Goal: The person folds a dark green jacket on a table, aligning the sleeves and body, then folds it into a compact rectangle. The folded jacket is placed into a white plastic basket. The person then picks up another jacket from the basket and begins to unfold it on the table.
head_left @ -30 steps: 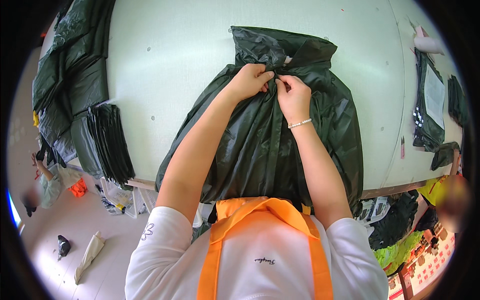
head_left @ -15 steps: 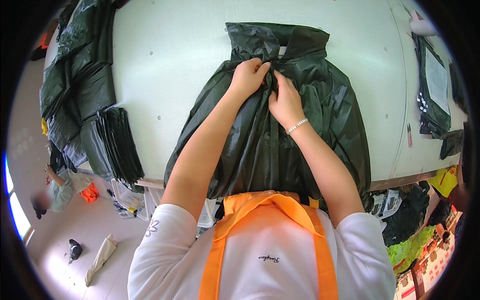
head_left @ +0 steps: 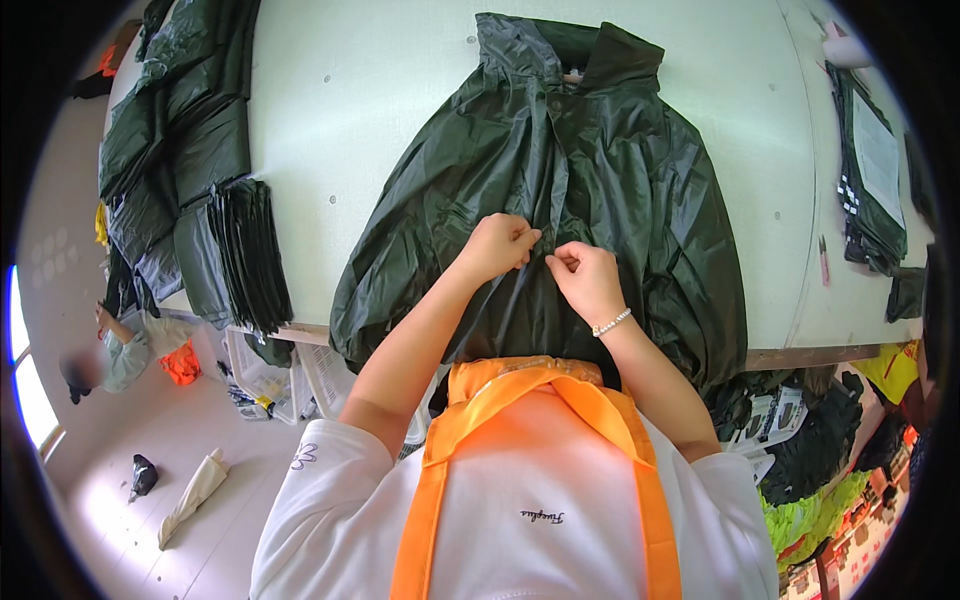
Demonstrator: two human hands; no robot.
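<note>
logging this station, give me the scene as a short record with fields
surface: pale green table
garment: dark green jacket, laid out, collar at far end
left hand: over jacket front, fingers drawn together; grip unclear
right hand: close beside left, thumb and fingers drawn together; grip unclear
table left: folded dark stack
table right: pale sheet on dark bundle
</note>
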